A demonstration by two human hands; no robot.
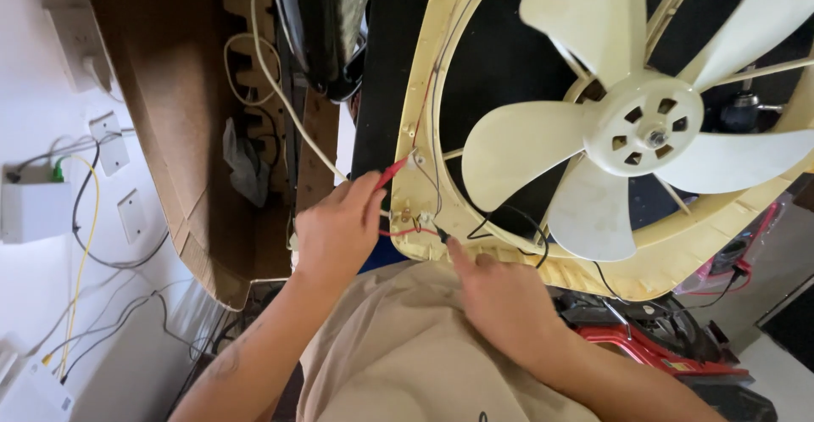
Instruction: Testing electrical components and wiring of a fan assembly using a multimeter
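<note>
Left hand (339,231) has its fingers (366,193) pinched on a red probe (392,171), tip set on a small terminal on the rim of the cream fan frame (424,74), just past the fingertips. Right hand (500,299) has its fingers closed on what looks like a black probe (442,235), though the view is poor there and mostly the tip shows; it sits on a second terminal (415,216) lower on the same rim, just beside the left fingertips. Probes are light, stiff and thin: hold them like a pen, back on the plastic grip, off the metal tip. The frame is large but likely light, thin old plastic, probably brittle; hold it by the rim, not the fan blades (593,125). Thin red wire (407,233) and black wire (509,218) run right between both sets of fingers, easy to snag or pull off the tags. White cable (280,83) hangs above the left fingers. Cardboard panel (161,91) stands well left, red tool (653,350) lies below right, person's beige shirt (390,363) crowds the near edge.
</note>
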